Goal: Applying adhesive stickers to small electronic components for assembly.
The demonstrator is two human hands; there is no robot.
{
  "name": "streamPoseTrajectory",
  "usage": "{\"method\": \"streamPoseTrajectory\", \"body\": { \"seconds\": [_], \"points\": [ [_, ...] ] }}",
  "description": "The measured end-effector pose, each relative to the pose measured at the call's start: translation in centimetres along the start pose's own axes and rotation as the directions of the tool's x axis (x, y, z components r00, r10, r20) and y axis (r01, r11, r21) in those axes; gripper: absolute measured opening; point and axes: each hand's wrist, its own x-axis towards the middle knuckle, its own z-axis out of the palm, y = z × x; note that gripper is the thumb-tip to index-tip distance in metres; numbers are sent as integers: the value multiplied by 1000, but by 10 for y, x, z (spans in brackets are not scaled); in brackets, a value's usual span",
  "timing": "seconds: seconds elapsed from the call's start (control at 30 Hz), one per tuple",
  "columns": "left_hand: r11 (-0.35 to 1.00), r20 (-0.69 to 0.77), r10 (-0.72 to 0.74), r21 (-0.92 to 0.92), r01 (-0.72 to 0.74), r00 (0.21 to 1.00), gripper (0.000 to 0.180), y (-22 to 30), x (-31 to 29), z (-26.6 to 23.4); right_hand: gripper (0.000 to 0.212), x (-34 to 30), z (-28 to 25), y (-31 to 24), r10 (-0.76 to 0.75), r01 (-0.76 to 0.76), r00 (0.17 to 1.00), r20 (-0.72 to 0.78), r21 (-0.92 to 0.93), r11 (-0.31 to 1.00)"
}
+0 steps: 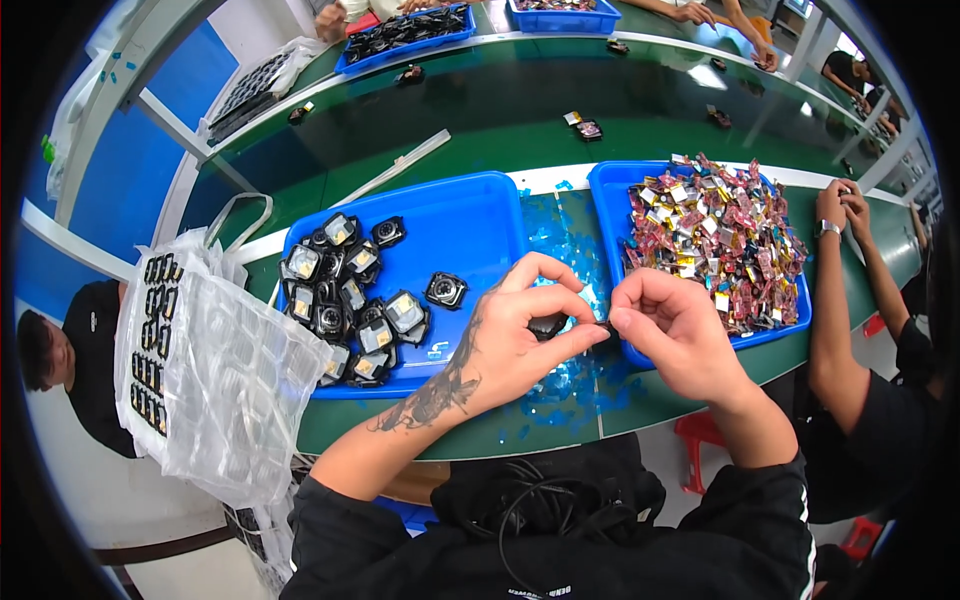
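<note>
A smooth green tabletop (622, 402) carries two rectangular blue plastic trays nearest the person, one on the left (470, 230) and one on the right (607, 215); a crinkled, translucent plastic sheet (240, 400) hangs left of them. Two bare hands meet between the trays: the left hand (515, 335) has its grip closed round one black module (546, 327), held above the tabletop; the right hand's (680, 330) grip is pinched thumb to forefinger just beside it, anything between too small to tell. Squarish black-rimmed modules (404, 313), over a dozen, heap in the left tray, with one (445, 290) lying apart. Pinkish, yellow and silvery flat pieces (715, 240), too many to count, overfill the right. Shiny blue film flakes (545, 225), also uncountable, litter the gap.
</note>
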Motion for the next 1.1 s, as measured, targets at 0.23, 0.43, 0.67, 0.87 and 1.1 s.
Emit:
{"method": "streamPoseTrajectory", "body": {
  "seconds": [0.23,0.43,0.67,0.87,1.1],
  "points": [
    [995,20,75,-67,-74,997,13,-3,-5,1,11,2,0,14,115,-159,980,165,286,945],
    [987,-53,159,-8,-159,986,10,-4,-5,6,10,19,3,31,-565,276,825,15,-883,380],
    [956,-184,-141,-279,86,973,12,-20,-6,9,11,13,16,20,-381,247,903,-200,-483,840],
    [848,-56,-221,-505,163,974,45,-18,-10,13,8,15,18,30,-436,352,860,-266,-311,883],
    [828,-79,-189,-548,116,979,33,-27,-3,-1,8,5,14,22,-178,197,972,-150,121,973]
  ]
}}
